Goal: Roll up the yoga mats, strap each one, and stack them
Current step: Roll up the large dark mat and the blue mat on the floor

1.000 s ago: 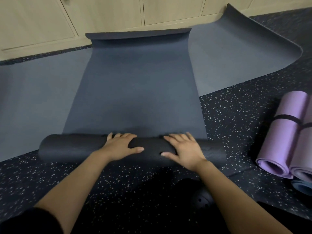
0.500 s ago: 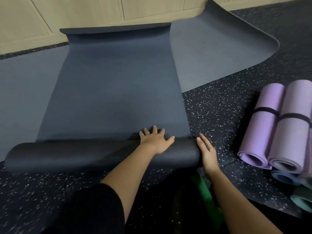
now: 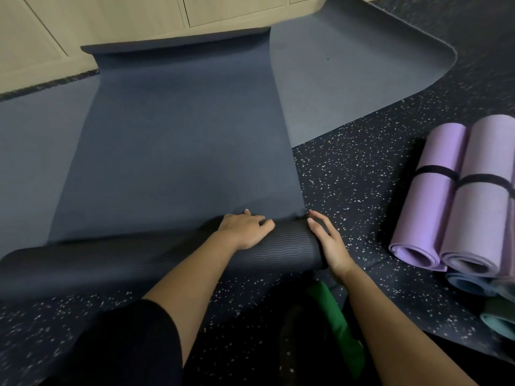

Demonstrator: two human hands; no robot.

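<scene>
A dark grey yoga mat (image 3: 178,140) lies unrolled toward the wall, its near end wound into a thick roll (image 3: 284,250) with a wavy ribbed outside. My left hand (image 3: 246,231) presses palm down on top of the roll near its right end. My right hand (image 3: 330,245) lies flat, fingers straight, against the roll's right end face. Two purple mats (image 3: 434,190) lie rolled at the right, each with a black strap (image 3: 437,171) round it.
A wider grey mat (image 3: 348,87) lies under the dark one, its far right corner curled up. Blue and teal rolled mats (image 3: 498,316) lie below the purple ones. A green strap (image 3: 337,321) lies near my knees. Wooden cabinet doors (image 3: 111,18) line the back wall.
Both hands have shifted from the roll's middle to its right end. My right hand left the top and now lies against the end face. The view swung right.
</scene>
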